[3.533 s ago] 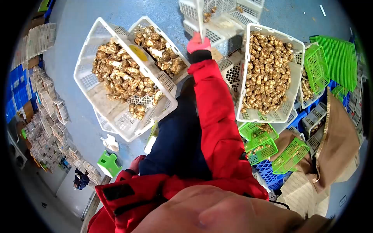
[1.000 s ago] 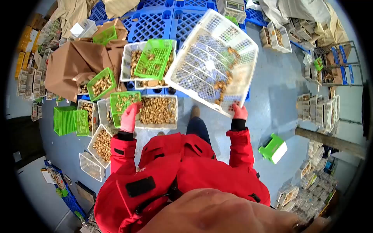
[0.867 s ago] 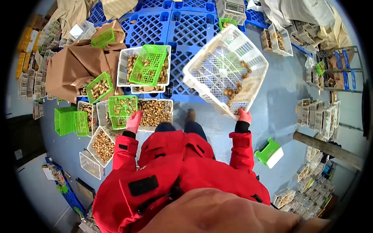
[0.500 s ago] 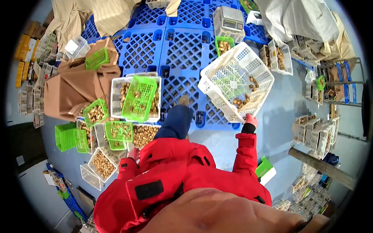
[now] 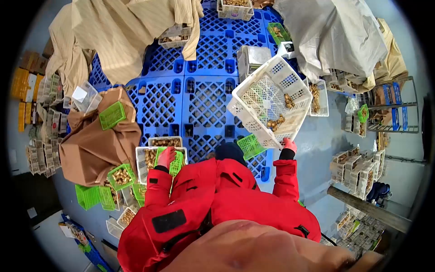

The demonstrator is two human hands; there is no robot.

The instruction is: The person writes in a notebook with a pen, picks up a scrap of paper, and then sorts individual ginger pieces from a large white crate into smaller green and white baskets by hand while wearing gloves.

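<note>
My right hand (image 5: 290, 144) grips the near rim of a large white plastic crate (image 5: 248, 111), held tilted on the right. A few brown bulb-like pieces (image 5: 275, 123) lie inside it. My left hand (image 5: 166, 157) is over a green mesh basket (image 5: 177, 159) that lies on a white crate (image 5: 142, 164) of similar pieces. Its fingers look partly curled, but whether they hold the basket's edge I cannot tell. A second green basket (image 5: 250, 146) stands below the tilted crate.
Blue plastic pallets (image 5: 192, 79) cover the floor ahead. A scale (image 5: 253, 56) stands behind the tilted crate. Brown cloth (image 5: 97, 147) lies on the left beside small green baskets (image 5: 121, 177) of pieces. Covered stacks (image 5: 337, 38) and a wooden post (image 5: 369, 209) stand right.
My body has moved forward over the pallets. My left hand has come forward from beside the left crates to the green basket. My right hand still holds the white crate, which now hides part of the scale.
</note>
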